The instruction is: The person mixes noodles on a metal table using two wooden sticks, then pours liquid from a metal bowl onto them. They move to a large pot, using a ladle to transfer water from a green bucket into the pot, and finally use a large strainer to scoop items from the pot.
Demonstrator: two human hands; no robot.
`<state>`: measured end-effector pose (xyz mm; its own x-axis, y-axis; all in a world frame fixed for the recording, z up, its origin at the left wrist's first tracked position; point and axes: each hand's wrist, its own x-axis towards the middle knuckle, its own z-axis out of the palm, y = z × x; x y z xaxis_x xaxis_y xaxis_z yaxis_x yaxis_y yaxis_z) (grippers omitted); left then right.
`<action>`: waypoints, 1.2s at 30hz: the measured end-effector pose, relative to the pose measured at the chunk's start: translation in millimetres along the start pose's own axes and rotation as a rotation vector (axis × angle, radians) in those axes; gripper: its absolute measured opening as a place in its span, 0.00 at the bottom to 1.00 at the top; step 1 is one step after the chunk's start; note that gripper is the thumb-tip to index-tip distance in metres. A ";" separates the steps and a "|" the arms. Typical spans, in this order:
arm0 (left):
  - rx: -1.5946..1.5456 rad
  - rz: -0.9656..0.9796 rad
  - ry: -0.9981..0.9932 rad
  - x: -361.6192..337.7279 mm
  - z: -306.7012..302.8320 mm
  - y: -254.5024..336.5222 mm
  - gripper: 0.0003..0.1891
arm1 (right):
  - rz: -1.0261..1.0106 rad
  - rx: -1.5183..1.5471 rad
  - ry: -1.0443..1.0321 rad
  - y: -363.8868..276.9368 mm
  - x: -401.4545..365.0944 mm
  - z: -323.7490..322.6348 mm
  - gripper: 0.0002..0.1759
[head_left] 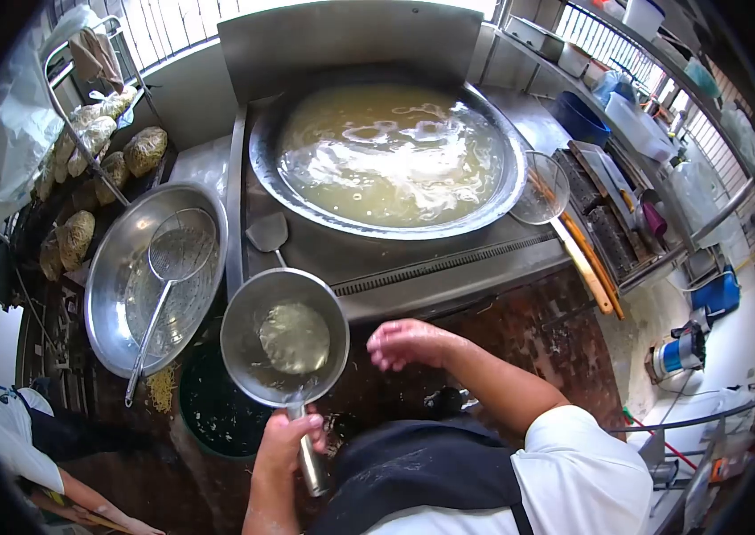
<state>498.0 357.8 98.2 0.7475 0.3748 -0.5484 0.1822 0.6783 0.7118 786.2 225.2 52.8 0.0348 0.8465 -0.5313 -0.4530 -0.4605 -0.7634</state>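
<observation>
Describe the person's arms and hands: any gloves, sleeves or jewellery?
Both hands are bare, with no gloves. The right hand leads to a bare forearm and a short white sleeve. The left hand has a bare forearm too. A black apron covers the front. No jewellery is visible.

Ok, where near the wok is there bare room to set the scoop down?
The steel ledge in front of the wok, between the flat spatula and the wire skimmer, is bare. The steel right of the wok, before the blue tub, looks free too. Left is crowded: the basin holds a strainer, and the left hand holds the scoop beside it.
</observation>
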 end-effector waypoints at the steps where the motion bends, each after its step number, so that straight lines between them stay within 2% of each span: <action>1: 0.025 0.035 0.028 12.1 29.0 -2.9 0.11 | 0.026 -0.094 -0.119 2.1 -16.4 -7.2 0.13; 3: 0.066 0.132 0.030 39.8 88.5 -15.9 0.13 | 0.036 -0.213 -0.306 5.7 -53.4 -15.4 0.14; 4: 0.081 0.192 0.005 53.9 118.6 -26.2 0.15 | 0.006 -0.216 -0.364 12.6 -68.2 -21.0 0.18; 6: 0.027 0.240 -0.021 84.2 179.6 -48.9 0.19 | -0.131 -0.050 -0.363 28.3 -97.5 -32.7 0.23; 8: -0.018 0.246 -0.090 106.1 244.2 -64.7 0.22 | -0.044 0.371 -0.212 36.1 -128.2 -62.7 0.26; 10: 0.058 0.265 -0.069 125.8 313.5 -77.8 0.22 | -0.063 0.536 -0.141 18.0 -178.4 -110.1 0.19; 15: 0.140 0.029 -0.406 180.0 454.8 -109.6 0.24 | -0.212 0.170 0.141 -14.0 -294.7 -220.2 0.19; 16: 0.167 -0.040 -0.478 189.2 477.3 -113.8 0.24 | -0.267 0.188 0.149 -15.2 -312.1 -242.7 0.18; 17: 0.148 0.057 -0.554 206.6 494.4 -133.2 0.26 | -0.327 0.175 0.181 -11.5 -324.2 -267.0 0.18; 18: 0.130 0.152 -0.624 230.1 506.2 -158.0 0.29 | -0.286 0.251 0.247 -19.7 -348.7 -284.3 0.19; 19: -0.034 -0.061 -0.865 250.0 514.8 -170.5 0.32 | -0.280 0.269 0.299 -17.5 -364.3 -307.4 0.22; 20: -0.019 -0.147 -0.678 257.6 525.4 -187.7 0.32 | -0.279 0.309 0.384 -22.6 -382.5 -320.5 0.25; 21: 0.088 -0.232 -0.367 262.8 543.2 -205.5 0.29 | -0.327 0.333 0.463 -22.8 -397.7 -336.5 0.28; 22: 0.303 -0.274 -0.185 271.1 557.9 -220.1 0.28 | -0.319 0.315 0.586 -24.8 -410.3 -350.8 0.28; 23: 0.546 -0.112 -0.278 306.6 560.6 -270.2 0.39 | -0.354 0.326 0.600 -26.8 -423.0 -365.3 0.28; 24: 0.679 0.101 -0.126 307.6 577.0 -294.8 0.54 | -0.380 0.334 0.666 -29.9 -435.0 -373.7 0.27; 25: 0.887 0.156 -0.119 322.5 587.5 -310.8 0.61 | -0.399 0.333 0.709 -29.1 -445.0 -385.0 0.25; 26: 0.893 0.093 -0.063 321.1 604.1 -307.0 0.63 | -0.446 0.347 0.717 -28.6 -454.3 -396.6 0.26; 28: 0.629 -0.149 -0.095 315.3 626.5 -282.2 0.53 | -0.492 0.358 0.705 -26.0 -471.3 -417.8 0.24; 30: 0.663 0.005 -0.068 337.7 642.8 -301.4 0.35 | -0.498 0.353 0.749 -26.0 -485.7 -438.9 0.24; 31: 0.597 -0.144 -0.033 342.2 650.7 -304.8 0.25 | -0.508 0.355 0.784 -23.2 -492.4 -447.8 0.24; 32: 0.537 -0.178 0.004 344.5 652.5 -309.0 0.24 | -0.500 0.355 0.804 -19.5 -498.1 -456.7 0.24; 34: 0.426 -0.119 0.045 316.8 654.9 -284.5 0.23 | -0.500 0.330 0.819 -19.5 -500.8 -479.2 0.23; 35: 0.460 0.045 0.070 318.7 652.5 -293.2 0.22 | -0.486 0.321 0.822 -18.6 -501.3 -488.4 0.23; 36: 0.381 0.052 0.035 311.8 652.3 -284.6 0.21 | -0.490 0.319 0.830 -20.7 -498.7 -495.0 0.23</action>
<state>1096.0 -130.7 10.8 0.7413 0.4283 -0.5167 0.3735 0.3764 0.8478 1219.1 -319.7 151.7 0.8336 0.4140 -0.3657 -0.4347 0.0833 -0.8967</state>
